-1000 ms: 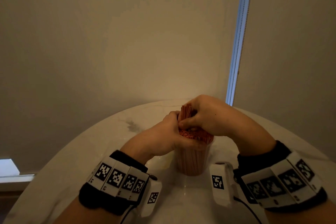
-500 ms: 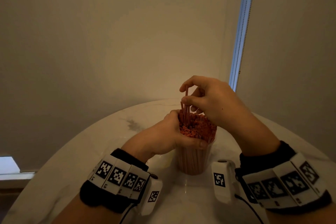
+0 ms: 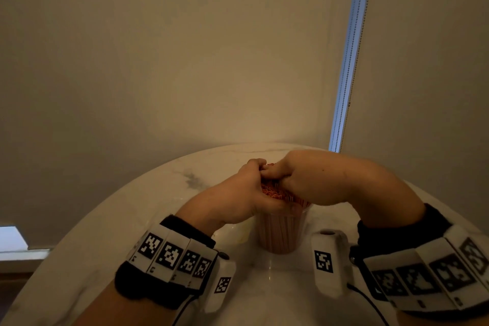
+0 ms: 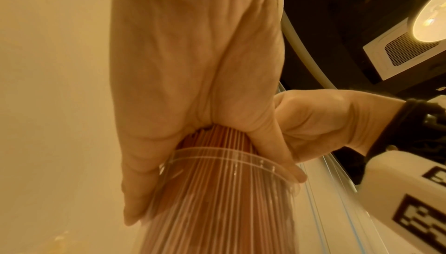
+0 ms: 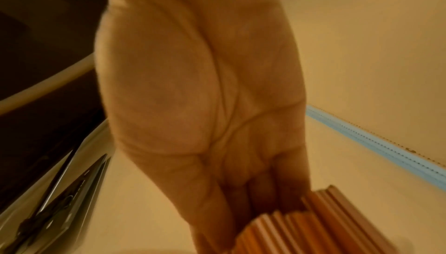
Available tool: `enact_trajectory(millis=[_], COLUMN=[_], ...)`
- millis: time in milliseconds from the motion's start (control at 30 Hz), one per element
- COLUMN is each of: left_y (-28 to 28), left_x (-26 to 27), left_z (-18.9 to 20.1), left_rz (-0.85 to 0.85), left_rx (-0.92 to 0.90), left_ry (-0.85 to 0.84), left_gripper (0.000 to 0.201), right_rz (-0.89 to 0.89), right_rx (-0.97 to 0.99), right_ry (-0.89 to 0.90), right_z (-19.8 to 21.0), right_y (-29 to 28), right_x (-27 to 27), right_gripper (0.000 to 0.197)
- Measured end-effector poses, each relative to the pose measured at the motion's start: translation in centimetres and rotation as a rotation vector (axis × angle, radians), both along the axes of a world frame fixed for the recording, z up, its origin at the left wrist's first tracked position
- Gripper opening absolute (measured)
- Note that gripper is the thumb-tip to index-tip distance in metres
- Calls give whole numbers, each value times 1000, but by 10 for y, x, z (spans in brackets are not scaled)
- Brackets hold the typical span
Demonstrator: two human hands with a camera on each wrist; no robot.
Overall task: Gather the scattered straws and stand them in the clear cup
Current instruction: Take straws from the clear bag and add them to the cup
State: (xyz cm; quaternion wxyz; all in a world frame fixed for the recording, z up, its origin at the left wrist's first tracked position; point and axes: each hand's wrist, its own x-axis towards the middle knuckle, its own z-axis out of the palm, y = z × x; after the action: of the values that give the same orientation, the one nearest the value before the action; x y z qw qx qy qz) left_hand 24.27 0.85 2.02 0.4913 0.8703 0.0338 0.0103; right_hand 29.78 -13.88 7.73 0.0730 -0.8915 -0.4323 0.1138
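Observation:
A clear cup [image 3: 281, 235] stands on the table, packed with orange-red straws [image 3: 275, 193] whose ends stick out above its rim. My left hand [image 3: 238, 193] wraps the bundle just above the rim; in the left wrist view its thumb and fingers [image 4: 135, 191] curl round the straws [image 4: 217, 138] and reach down onto the cup rim [image 4: 229, 160]. My right hand [image 3: 296, 180] lies on top of the bundle. In the right wrist view its fingers [image 5: 253, 182] run straight down onto the straw ends [image 5: 325, 220]; the fingertips are hidden.
The cup stands near the middle of a round white marble table [image 3: 132, 233]. A beige blind [image 3: 185, 61] hangs close behind the table, with a bright window slit and bead chain [image 3: 346, 61] at the right. No loose straws show on the table.
Half a second ago my right hand was raised, pinching a few straws above the bundle. It has come down onto the straw tops. My left hand stayed round the bundle.

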Motion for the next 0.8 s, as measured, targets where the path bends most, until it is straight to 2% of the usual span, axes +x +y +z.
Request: enact_trajectory(millis=[67,167,300,433,500,633,700,800], left_y=[0,0,2,0,0,3,5,8], left_x=[0,0,1,0,1,1,1,2], left_z=[-1,0,0,2,1,1,1,2], left_rz=[-1,-2,5,-3,-16,-11,-10,-5], left_rx=[-9,-2,29,10,-28,-14,25,63], left_ry=[-2,3,7,22,19,53,60,68], left_gripper=[99,102,106,98,92,125,132,134], right_rz=[-40,-135,-191,-190,-149,-103,-179,-257], right_rx=[65,373,297,328,318,250,286,304], right_ry=[6,-63,-66,-88,-26,64,10,-190], right_z=[3,5,-7,-13,-13,-9,-9,-12], right_y=[-1,-3,5,10,6,-1,3,15], right_x=[0,7,14,19,19,16,17,15], right_gripper=[49,32,7,21,26,9,8,4])
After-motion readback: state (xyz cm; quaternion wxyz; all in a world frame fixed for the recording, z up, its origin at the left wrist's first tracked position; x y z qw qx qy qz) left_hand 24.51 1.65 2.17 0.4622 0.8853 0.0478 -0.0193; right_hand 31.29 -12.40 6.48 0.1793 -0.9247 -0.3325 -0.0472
